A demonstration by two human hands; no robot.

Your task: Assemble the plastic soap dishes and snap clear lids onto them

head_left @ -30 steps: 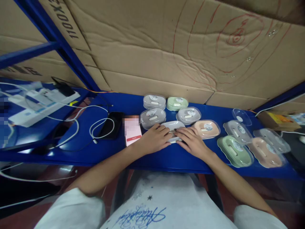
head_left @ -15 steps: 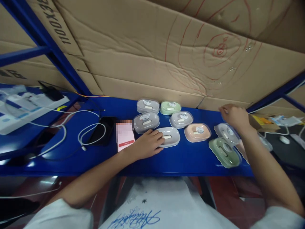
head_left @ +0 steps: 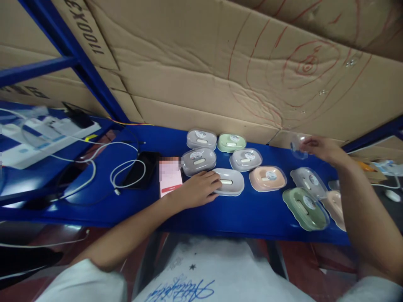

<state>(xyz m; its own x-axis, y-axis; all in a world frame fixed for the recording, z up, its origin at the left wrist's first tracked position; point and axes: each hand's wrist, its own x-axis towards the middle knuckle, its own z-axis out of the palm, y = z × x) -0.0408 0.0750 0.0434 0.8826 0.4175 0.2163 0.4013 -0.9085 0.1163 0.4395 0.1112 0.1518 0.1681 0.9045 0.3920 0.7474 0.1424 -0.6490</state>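
Note:
My left hand (head_left: 203,188) rests with curled fingers on the left end of a grey soap dish (head_left: 236,182), which has no clear cover and shows a pale bar in its middle. Off to the right, my right hand (head_left: 323,147) pinches a clear plastic lid (head_left: 296,147) above the back of the table. Close to the left hand sits a covered grey soap dish (head_left: 199,161). A covered peach soap dish (head_left: 267,179) lies right of the uncovered one, and a covered green soap dish (head_left: 305,209) lies below the right hand.
More covered soap dishes stand along the back, among them a light green one (head_left: 232,143). Left of them lie a phone with a lit screen (head_left: 170,178), a dark phone (head_left: 141,167), a white cable (head_left: 94,167) and a power strip (head_left: 34,147). A cardboard wall (head_left: 189,75) rises behind.
My right hand now shows a clear lid in its fingers, which was not visible before. The view has shifted slightly. My left hand stays on the uncovered grey dish.

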